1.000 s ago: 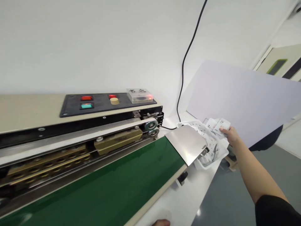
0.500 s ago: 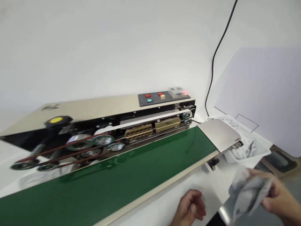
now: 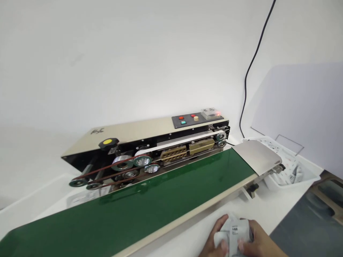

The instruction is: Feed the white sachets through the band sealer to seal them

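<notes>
A white wall (image 3: 134, 60) fills the space ahead of you, and a grey floor (image 3: 302, 232) shows past the right corner of the white tabletop (image 3: 289, 203). On that tabletop sits a long band sealer (image 3: 150, 135) with a beige top, running from left to right. Its green conveyor belt (image 3: 150, 192) lies along the side nearest you, and a stainless steel plate (image 3: 257, 155) sticks out at its right end. Just beyond that plate, a white plastic tray (image 3: 273, 184) holds a loose pile of white packets (image 3: 293, 175). A black cable (image 3: 248, 78) climbs the wall above the sealer's right end.

Your hands are at the bottom of the view, on the near side of the conveyor. Your left hand (image 3: 221, 232) and your right hand (image 3: 257, 239) both have a closed grip on a soft white packet (image 3: 233, 232) with small black print, holding it between them. You can't tell from this view whether the packet touches the tabletop.

On the sealer, brass blocks (image 3: 202, 146) sit behind a white band (image 3: 182, 140), with metal pulleys (image 3: 142, 160) to their left. The black control panel (image 3: 184, 122) carries red and green buttons, and a yellow-topped knob (image 3: 108, 142) stands near the left end.
</notes>
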`<state>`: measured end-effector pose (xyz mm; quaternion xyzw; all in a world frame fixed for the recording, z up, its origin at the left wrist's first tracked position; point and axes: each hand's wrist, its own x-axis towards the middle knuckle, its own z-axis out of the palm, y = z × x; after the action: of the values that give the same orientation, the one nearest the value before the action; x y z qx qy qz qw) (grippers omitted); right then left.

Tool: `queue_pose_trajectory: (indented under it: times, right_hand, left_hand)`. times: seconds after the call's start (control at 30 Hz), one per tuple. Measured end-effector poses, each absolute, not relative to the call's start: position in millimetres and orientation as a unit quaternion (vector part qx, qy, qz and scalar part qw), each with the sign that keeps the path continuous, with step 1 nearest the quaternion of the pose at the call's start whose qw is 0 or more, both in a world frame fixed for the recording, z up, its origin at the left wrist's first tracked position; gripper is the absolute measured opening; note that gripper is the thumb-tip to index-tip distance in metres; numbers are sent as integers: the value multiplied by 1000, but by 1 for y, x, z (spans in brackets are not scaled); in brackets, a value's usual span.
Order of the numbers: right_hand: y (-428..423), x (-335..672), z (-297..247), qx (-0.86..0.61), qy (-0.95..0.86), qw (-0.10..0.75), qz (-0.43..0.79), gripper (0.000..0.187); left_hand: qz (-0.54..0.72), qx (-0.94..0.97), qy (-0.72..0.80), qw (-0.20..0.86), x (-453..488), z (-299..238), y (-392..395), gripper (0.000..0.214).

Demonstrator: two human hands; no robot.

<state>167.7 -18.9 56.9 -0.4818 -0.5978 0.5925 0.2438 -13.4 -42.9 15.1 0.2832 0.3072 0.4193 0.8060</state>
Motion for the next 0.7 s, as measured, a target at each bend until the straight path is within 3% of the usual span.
queue_pose_trajectory:
  times: [0.2, 0.4, 0.57, 0.7]
  right_hand:
    - [-21, 157, 30, -491, -632, 271, 534, 52]
    - [-39, 150, -15, -548, -612, 382, 423, 75]
    - [-46, 148, -26, -523, -692, 444, 225, 65]
    - [-48, 146, -14, -518, -704, 454, 174, 44]
  left_hand:
    - [466, 305, 361, 748, -4, 0, -32, 82]
    - [479, 291, 341, 755, -6, -2, -30, 73]
    - [461, 292, 326, 772, -10, 5, -31, 77]
    - [452, 288, 307, 786, -13, 7, -33, 81]
